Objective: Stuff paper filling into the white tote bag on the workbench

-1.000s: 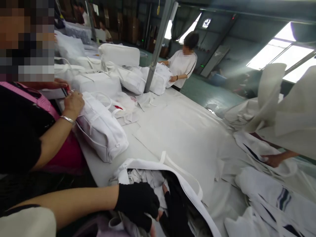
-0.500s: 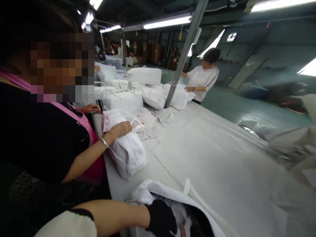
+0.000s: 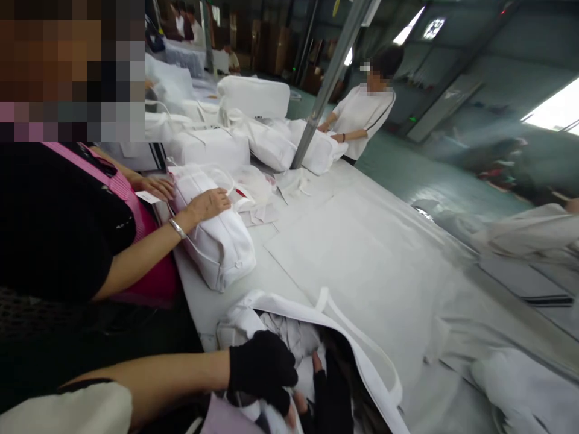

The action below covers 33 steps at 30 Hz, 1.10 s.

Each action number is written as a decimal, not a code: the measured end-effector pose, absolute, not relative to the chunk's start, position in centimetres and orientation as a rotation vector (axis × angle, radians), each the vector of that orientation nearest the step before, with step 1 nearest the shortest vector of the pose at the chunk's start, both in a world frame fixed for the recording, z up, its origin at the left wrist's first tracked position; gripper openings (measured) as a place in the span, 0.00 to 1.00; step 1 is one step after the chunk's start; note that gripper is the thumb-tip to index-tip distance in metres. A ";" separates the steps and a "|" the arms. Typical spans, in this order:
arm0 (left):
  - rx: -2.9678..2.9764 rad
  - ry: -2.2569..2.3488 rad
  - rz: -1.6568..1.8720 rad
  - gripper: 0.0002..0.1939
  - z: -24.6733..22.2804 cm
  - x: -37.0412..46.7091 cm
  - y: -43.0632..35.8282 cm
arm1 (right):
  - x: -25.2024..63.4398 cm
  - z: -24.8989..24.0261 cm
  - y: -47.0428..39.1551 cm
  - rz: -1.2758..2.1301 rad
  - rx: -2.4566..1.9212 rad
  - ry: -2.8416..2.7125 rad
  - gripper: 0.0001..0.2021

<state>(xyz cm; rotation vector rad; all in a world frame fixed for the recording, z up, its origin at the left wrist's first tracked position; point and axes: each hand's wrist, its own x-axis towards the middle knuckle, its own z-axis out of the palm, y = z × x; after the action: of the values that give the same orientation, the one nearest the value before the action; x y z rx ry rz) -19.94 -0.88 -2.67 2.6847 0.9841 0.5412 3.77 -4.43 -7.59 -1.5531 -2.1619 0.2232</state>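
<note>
A white fabric bag (image 3: 289,313) with a long strap lies open at the near edge of the table. My left hand (image 3: 262,369), in a black fingerless glove, grips the crumpled white stuffing at the bag's mouth. My right hand (image 3: 328,392), also gloved in black, reaches inside the bag, pressed into the stuffing, with its fingers largely hidden. The strap (image 3: 362,343) loops out to the right of the opening.
A person on my left rests both hands on a stuffed white bag (image 3: 217,241). More stuffed bags (image 3: 266,141) pile up by a metal pole (image 3: 323,90), where another person stands. White fabric sheets (image 3: 529,235) lie at the right on the long table (image 3: 362,253).
The camera has swung up and back down. My gloved hands stay in the bag's mouth. The neighbour's hand has moved onto the stuffed bag. The lifted fabric at the right has dropped.
</note>
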 end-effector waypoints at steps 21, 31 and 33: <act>2.488 0.971 0.846 0.31 -2.9 -19.5 -1.1 | -0.1 -1.5 -1.8 0.481 -1.329 -2.332 0.14; 2.537 0.857 0.874 0.27 -0.7 -20.0 -1.9 | 8.5 0.6 -0.5 0.093 -1.946 -2.067 0.23; 2.593 0.684 0.818 0.25 0.5 -20.2 -2.7 | 8.4 -0.7 -1.3 0.005 -2.003 -2.125 0.20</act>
<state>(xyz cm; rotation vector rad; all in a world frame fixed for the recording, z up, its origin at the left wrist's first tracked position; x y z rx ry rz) -20.15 -2.69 0.47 2.5933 0.6844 0.8185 8.37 -1.33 -0.75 -2.0034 -2.1250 0.0051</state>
